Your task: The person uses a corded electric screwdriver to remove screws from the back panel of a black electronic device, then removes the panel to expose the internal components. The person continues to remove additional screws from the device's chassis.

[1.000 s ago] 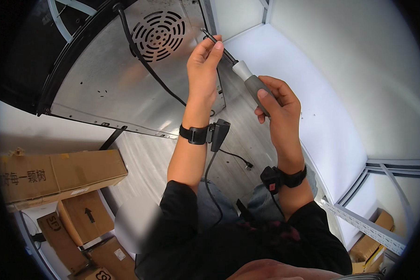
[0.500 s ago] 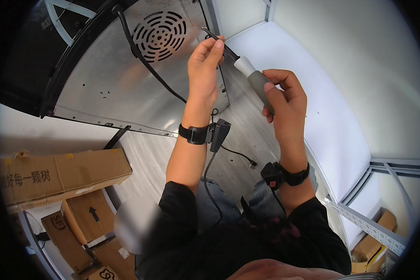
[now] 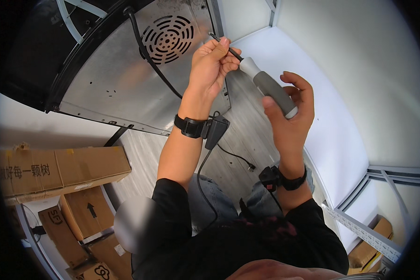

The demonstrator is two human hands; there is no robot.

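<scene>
At one o'clock: grey-handled dark-shafted screwdriver, long axis ten-thirty to four-thirty, tip near silver vented metal panel; left hand pinching shaft, nearer panel; right hand, fingers spread loosely about handle.

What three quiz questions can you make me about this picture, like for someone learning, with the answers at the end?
1. Which hand pinches the shaft of the screwdriver?
2. True or false: the screwdriver is bright red all over.
3. What shape is the slotted vent in the metal panel: A) star, B) circle, C) square?

Key:
1. The left hand.
2. False; its handle is grey.
3. B, circle.
</scene>
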